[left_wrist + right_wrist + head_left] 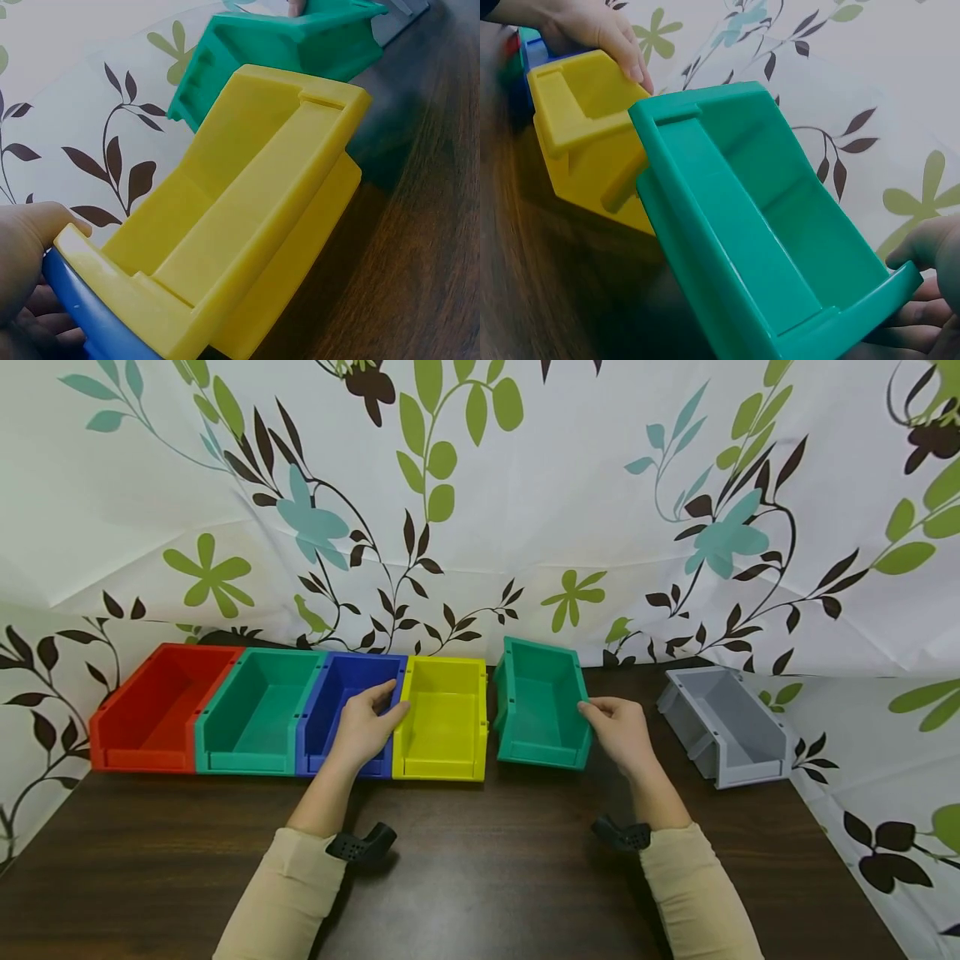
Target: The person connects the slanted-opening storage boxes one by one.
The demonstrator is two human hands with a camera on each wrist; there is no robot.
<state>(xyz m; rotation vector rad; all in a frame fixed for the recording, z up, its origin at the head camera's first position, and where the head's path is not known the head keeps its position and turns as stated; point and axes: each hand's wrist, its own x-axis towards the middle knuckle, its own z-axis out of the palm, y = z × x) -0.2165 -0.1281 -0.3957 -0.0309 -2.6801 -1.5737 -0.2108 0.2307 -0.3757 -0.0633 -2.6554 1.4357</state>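
Six smooth, glossy bins, apparently plastic, rest on or above a dark wood-grain table [480, 868]. Each is a box with thick rims and a lowered front lip. Row order, left to right: red bin [159, 710], first green bin [262, 718], blue bin [347, 681], yellow bin [444, 718], walls side by side. The second green bin [542, 710] sits just beside the yellow bin, turned slightly off the row. The grey bin [738, 718] stands apart at far right, angled.

Left hand [366, 724]: thumb and fingers pinch the adjoining blue and yellow walls. Right hand [624, 733]: pinches the right wall of the second green bin, thumb on the inner side.

Backdrop: creased white cloth [510, 527], leaf print.

Visibility limits: frame edges crop both hands in their own wrist views. Right fingertips are hidden behind the green wall. Base contact of the second green bin cannot be determined. The red bin is blurred in the right wrist view.
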